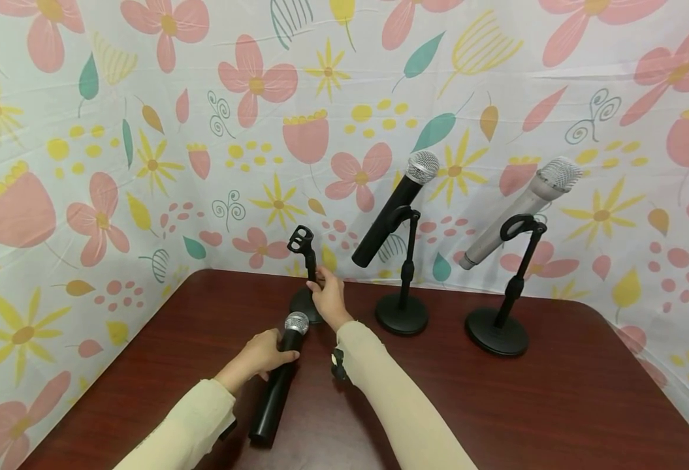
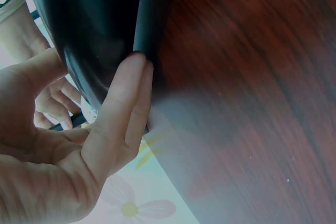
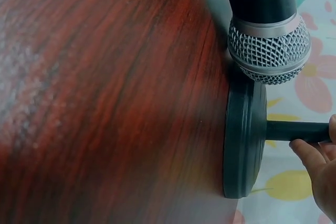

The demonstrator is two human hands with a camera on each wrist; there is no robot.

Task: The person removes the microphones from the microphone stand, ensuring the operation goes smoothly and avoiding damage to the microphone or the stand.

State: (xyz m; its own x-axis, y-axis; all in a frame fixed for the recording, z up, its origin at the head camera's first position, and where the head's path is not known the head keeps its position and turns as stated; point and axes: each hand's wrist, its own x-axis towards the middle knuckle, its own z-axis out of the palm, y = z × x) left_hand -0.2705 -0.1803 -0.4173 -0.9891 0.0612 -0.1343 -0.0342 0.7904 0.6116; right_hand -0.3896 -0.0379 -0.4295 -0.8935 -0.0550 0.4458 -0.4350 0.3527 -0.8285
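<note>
Head view: on a reddish-brown desk (image 1: 585, 398), we see a person's left hand (image 1: 260, 354) gripping a black microphone (image 1: 275, 398) by its body, its silver mesh head pointing away from the person. Just beyond that head, the right hand (image 1: 329, 300) pinches the upright pole of the leftmost stand (image 1: 311, 262); the two hands are apart. We cannot tell whether the gripped microphone touches the desk. To the right, a second dark microphone (image 1: 386, 220) tilts in the middle stand (image 1: 404, 316), and a silver microphone (image 1: 509, 219) tilts in the rightmost stand (image 1: 497, 334). Behind, we see flowered cloth (image 1: 162, 117)
</note>
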